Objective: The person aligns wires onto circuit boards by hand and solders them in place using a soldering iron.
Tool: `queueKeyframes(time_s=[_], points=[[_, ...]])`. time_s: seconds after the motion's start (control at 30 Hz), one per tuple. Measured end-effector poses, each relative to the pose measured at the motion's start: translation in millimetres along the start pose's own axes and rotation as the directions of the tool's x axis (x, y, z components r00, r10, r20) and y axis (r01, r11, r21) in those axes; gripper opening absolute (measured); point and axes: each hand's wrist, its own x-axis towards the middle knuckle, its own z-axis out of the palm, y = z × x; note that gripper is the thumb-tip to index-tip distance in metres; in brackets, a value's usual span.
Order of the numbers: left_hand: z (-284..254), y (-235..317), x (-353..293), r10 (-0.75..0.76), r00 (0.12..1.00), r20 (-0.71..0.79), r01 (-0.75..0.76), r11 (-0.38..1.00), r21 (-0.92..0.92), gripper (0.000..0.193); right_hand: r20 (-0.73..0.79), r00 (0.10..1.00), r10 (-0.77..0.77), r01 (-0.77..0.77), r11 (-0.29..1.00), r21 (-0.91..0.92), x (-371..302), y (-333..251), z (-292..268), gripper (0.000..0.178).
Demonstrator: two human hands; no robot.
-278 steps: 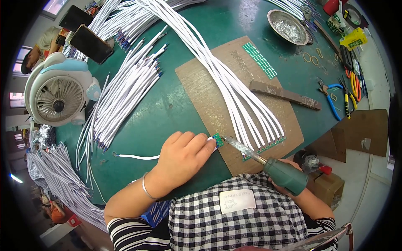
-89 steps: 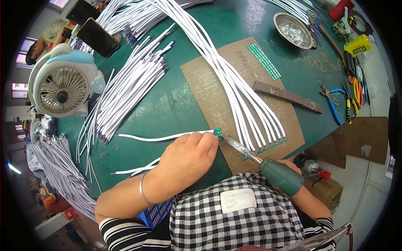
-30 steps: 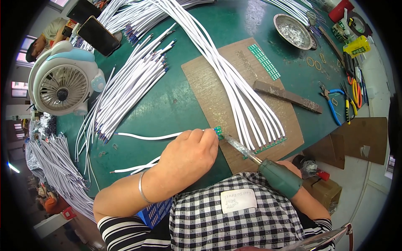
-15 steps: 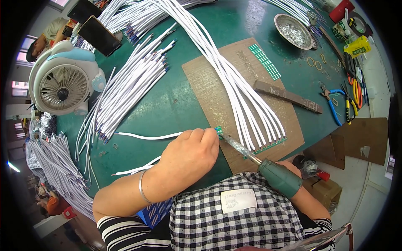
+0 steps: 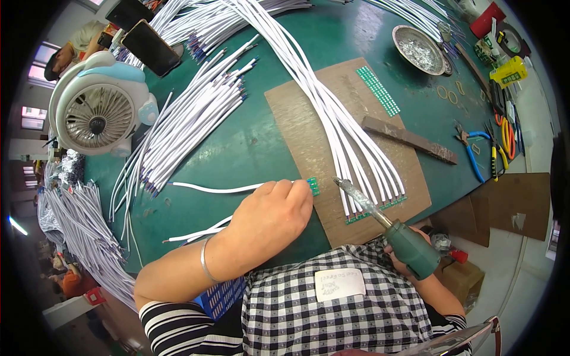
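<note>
My left hand [image 5: 274,215] is closed in a pinch on a white cable [image 5: 222,190] that trails left across the table. A small green circuit board [image 5: 314,186] sticks out just past its fingertips; the cable's joint with it is hidden. My right hand [image 5: 396,262], partly hidden behind the handle, grips a soldering iron [image 5: 412,252] with a green handle. The iron's tip points up and left, to the right of the small board and apart from it. Beyond the iron, several white cables [image 5: 350,160] end at a green circuit strip [image 5: 356,221] on a brown board [image 5: 291,113].
A dark bar [image 5: 409,140] and a perforated green board [image 5: 379,91] lie on the brown board. At the right are a metal bowl [image 5: 440,66] and pliers [image 5: 472,154]. Cable bundles [image 5: 196,127], a fan [image 5: 98,118] and a phone [image 5: 150,47] stand left.
The soldering iron has moved right, away from the small green board, and its tip is now over the brown board. My left hand keeps its pinch, nearly still.
</note>
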Motion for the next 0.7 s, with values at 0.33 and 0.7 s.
queueKeyframes(time_s=[0.33, 0.7], points=[[21.7, 6.4, -12.1, -0.148, 0.964, -0.221, 0.126, 0.986, -0.109, 0.033, -0.145, 0.971, -0.193, 0.194, 0.981, -0.009, 7.5, -1.1, 2.1, 0.016], [58.5, 33.3, -13.5, -0.493, 0.768, -0.409, 0.323, 0.85, -0.417, 0.026, -0.151, 0.97, -0.192, 0.204, 0.977, 0.065, 5.3, 4.6, 0.9, 0.034]])
